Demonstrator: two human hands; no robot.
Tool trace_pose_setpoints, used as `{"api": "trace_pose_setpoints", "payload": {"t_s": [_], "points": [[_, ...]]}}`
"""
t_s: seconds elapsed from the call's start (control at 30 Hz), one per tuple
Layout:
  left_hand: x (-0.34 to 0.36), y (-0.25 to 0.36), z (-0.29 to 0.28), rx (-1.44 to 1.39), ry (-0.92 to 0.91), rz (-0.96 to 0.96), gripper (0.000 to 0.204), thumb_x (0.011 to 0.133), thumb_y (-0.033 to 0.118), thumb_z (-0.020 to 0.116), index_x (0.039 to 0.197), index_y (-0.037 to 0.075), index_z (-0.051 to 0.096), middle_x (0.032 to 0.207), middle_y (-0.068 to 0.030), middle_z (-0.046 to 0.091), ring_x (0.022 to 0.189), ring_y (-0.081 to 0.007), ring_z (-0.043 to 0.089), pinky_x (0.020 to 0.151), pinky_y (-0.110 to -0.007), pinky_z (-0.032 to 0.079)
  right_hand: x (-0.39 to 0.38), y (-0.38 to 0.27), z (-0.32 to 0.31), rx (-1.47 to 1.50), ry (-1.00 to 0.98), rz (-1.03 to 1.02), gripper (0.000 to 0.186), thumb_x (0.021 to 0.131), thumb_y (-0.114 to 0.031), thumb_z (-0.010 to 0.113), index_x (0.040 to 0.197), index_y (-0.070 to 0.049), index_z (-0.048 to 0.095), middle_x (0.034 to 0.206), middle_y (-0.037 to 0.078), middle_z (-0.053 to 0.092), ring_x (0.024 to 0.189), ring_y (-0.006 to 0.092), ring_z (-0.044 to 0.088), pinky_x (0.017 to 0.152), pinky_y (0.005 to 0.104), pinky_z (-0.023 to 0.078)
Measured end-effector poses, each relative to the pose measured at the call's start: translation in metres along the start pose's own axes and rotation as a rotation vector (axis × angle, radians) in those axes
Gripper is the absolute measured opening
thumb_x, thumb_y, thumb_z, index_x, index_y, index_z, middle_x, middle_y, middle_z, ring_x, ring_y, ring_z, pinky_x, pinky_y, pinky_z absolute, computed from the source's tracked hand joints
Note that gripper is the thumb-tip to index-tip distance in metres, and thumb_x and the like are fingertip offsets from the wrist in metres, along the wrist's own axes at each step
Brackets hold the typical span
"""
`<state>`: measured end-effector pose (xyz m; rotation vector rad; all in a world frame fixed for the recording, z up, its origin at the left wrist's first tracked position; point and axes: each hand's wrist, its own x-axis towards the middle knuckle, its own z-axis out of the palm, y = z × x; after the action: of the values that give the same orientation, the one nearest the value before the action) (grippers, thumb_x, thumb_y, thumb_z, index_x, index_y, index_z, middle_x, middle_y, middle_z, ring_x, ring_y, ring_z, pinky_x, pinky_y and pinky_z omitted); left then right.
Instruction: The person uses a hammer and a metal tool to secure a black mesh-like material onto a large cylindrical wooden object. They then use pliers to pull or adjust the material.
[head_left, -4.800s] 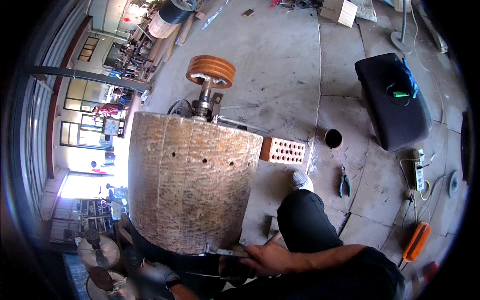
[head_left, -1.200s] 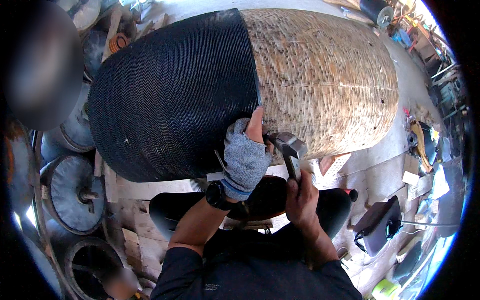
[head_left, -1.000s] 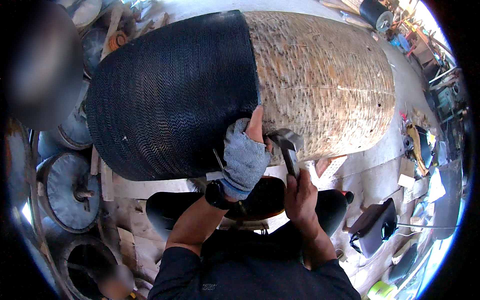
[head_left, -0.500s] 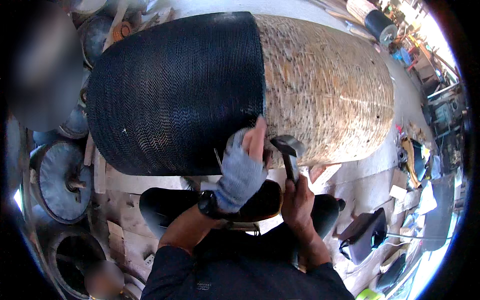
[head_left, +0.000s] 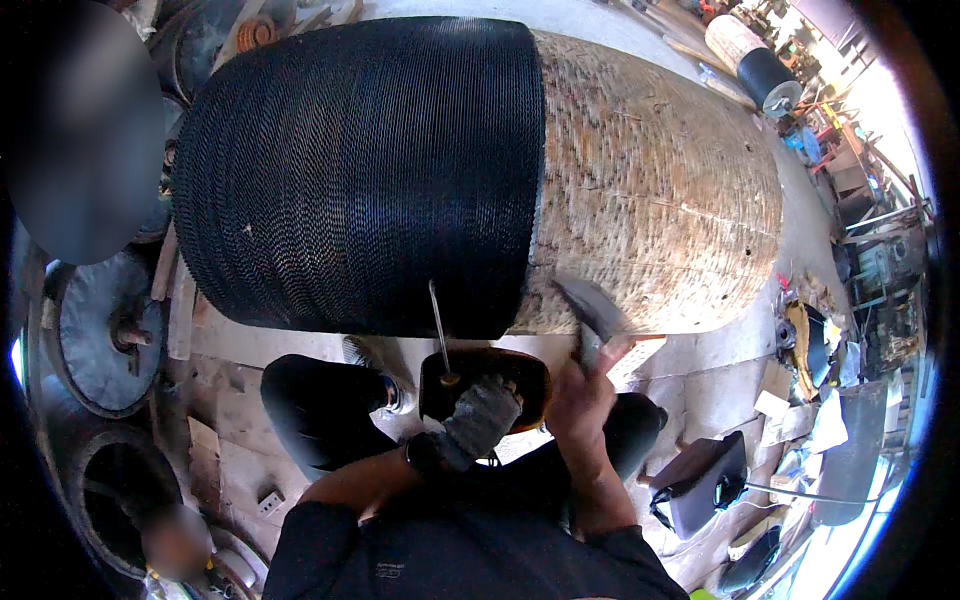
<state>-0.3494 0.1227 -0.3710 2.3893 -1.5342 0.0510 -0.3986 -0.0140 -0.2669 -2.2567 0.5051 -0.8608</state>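
A large roller (head_left: 360, 190) lies across in front of me. Its left part is covered in black ridged winding, its right part in pale, pitted, worn material (head_left: 660, 190). My left hand (head_left: 482, 415), in a grey glove, reaches into a dark open container (head_left: 543, 375) between my thighs. Its fingers are curled, and whatever they hold is hidden. A thin metal rod (head_left: 438, 320) with a yellowish lower end leans up out of that container. My bare right hand (head_left: 580, 405) is wrapped round a hammer (head_left: 592, 308). The hammer head, blurred, is by the roller's lower front edge, right of the black part.
Round flanged drums (head_left: 110, 335) and a dark ring-shaped part (head_left: 125, 490) stand along the left. A dark bag (head_left: 700, 485) sits on the floor at the right, near scattered scraps. Another smaller roller (head_left: 755, 65) lies at the far right.
My left hand has left the boundary of the black winding and come down into the container. The hammer remains in my right hand, slightly lower and now blurred.
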Motion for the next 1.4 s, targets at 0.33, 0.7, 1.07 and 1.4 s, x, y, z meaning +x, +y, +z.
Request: {"api": "trace_pose_setpoints", "payload": {"t_s": [0.33, 0.7, 1.07, 1.4], "points": [[0.003, 0.014, -0.015, 0.140, -0.120, -0.050, 0.018, 0.086, 0.021, 0.055, 0.085, 0.008, 0.067, 0.082, -0.0149, 0.061, 0.075, -0.0309, 0.062, 0.055, -0.045, 0.050, -0.004, -0.002, -0.003, -0.035, 0.101, -0.063, 0.018, 0.092, -0.012, 0.053, 0.102, 0.003, 0.052, 0.067, 0.014, 0.053, 0.057, 0.0328, 0.053, 0.054, 0.0368, 0.045], [-0.001, -0.003, -0.016, -0.072, 0.064, 0.123, 0.028, 0.088, 0.021, 0.056, 0.108, 0.004, 0.065, 0.103, -0.0154, 0.067, 0.095, -0.0298, 0.064, 0.073, -0.041, 0.052, 0.006, -0.017, -0.008, -0.106, 0.073, -0.264, 0.018, 0.101, -0.016, 0.042, 0.096, 0.000, 0.050, 0.061, 0.011, 0.052, 0.054, 0.0257, 0.055, 0.050, 0.0347, 0.041], [0.093, -0.083, -0.154, -0.252, 0.779, 0.077, 0.044, 0.066, 0.002, 0.076, 0.106, 0.007, 0.056, 0.099, -0.0156, 0.059, 0.087, -0.0359, 0.060, 0.073, -0.047, 0.049, -0.009, -0.005, -0.008, -0.103, 0.090, 0.081, 0.020, 0.099, -0.017, 0.047, 0.091, 0.000, 0.053, 0.066, 0.012, 0.056, 0.058, 0.0267, 0.056, 0.054, 0.0375, 0.042], [0.154, -0.150, -0.188, 0.137, 0.892, 0.147, 0.055, 0.071, 0.003, 0.073, 0.122, 0.008, 0.053, 0.106, -0.0112, 0.058, 0.092, -0.0328, 0.061, 0.078, -0.045, 0.051, 0.003, -0.027, -0.005, 0.066, 0.191, -0.198, 0.016, 0.095, -0.017, 0.051, 0.093, -0.001, 0.053, 0.061, 0.009, 0.052, 0.049, 0.0233, 0.049, 0.049, 0.0320, 0.041]]}}
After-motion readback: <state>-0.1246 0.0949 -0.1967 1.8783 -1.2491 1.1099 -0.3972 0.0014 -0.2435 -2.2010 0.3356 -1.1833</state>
